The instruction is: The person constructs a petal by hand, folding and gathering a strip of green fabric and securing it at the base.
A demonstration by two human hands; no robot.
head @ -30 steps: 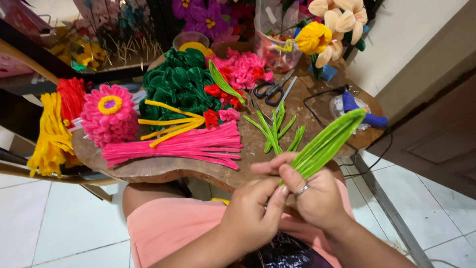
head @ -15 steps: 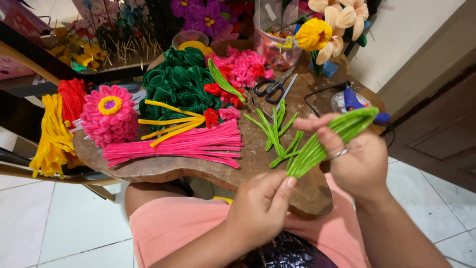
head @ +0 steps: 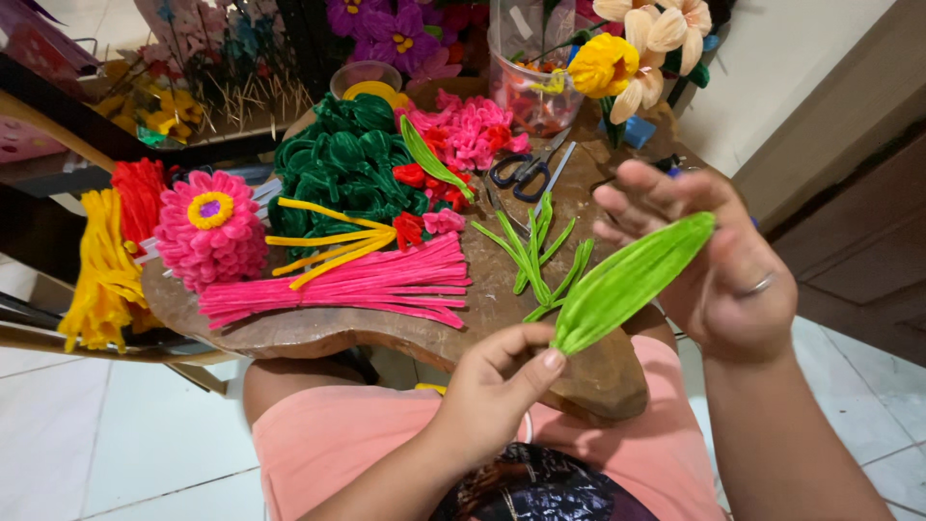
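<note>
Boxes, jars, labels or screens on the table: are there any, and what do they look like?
Clear plastic jar: back of the wooden table, tall and round, colourful bits inside.
Small round tub: back centre, clear, yellow inside.
Pink box: far left edge.
No screens or signs.

Green pipe-cleaner leaf point(head: 632, 280) between left hand point(head: 497, 386) and right hand point(head: 719, 260).
</note>
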